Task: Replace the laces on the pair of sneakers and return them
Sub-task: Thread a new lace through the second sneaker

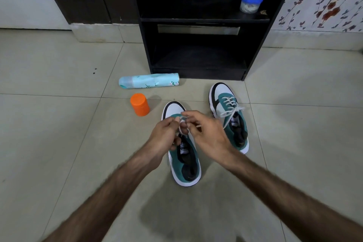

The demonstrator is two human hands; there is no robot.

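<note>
Lace [183, 119] seemingly between both hands' fingers [189, 124]

Two teal-white sneakers [228, 116] upright on tiles; near one's white lace [181, 124] is untied.

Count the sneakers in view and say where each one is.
2. One sneaker lies on the floor under both hands, which work its lace. The other sneaker, laced, lies to its right near the black shelf. None seem hidden.
</note>
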